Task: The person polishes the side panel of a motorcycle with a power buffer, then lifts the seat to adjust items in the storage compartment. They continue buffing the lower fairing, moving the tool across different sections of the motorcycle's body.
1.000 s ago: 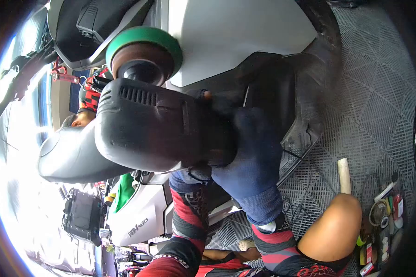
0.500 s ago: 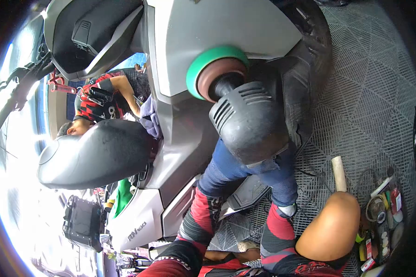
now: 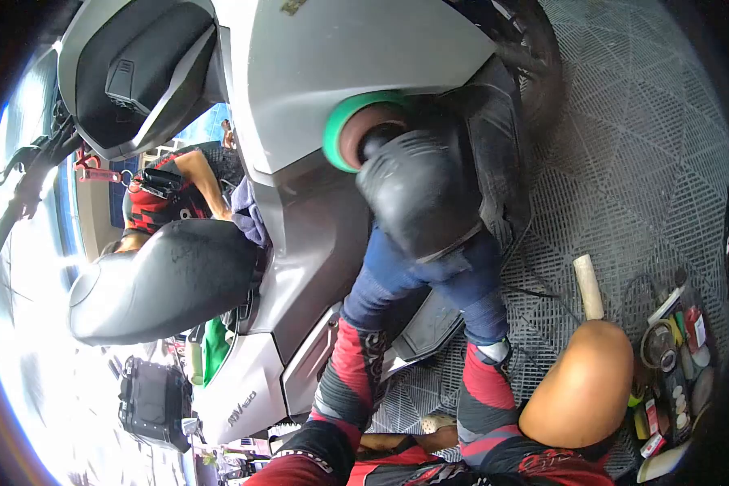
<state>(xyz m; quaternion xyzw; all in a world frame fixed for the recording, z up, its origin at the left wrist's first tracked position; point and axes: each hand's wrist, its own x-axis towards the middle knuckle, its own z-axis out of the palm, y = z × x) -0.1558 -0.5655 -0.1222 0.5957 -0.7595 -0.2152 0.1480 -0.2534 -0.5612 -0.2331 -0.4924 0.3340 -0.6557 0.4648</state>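
A black polisher [image 3: 421, 194] with a brown and green pad [image 3: 334, 134] is held in both my blue-gloved hands. Its pad meets the lower edge of the scooter's silver body panel [image 3: 340, 57], over the dark grey panel. My left hand [image 3: 390, 263] grips the near side of the machine's housing. My right hand [image 3: 471, 275] is closed on it from the other side, with a watch [image 3: 494, 350] at that wrist. The housing hides most of my fingers. The scooter [image 3: 300, 219] fills the space in front of me, its seat [image 3: 174, 279] towards the left.
Another person's arm [image 3: 202, 182] reaches past the scooter with a purple cloth [image 3: 249, 212]. A wheel [image 3: 539, 69] is at the top right. Beside my bare knee [image 3: 579, 389] lie a pale stick [image 3: 589, 287] and assorted tools and bottles [image 3: 676, 356] on the grated floor [image 3: 624, 162]. A black case [image 3: 154, 402] is at lower left.
The polisher and both hands have shifted slightly left in view, and the scooter's front has also slid left with the camera. The pad stays at the panel edge. The other person's head has dropped lower behind the seat.
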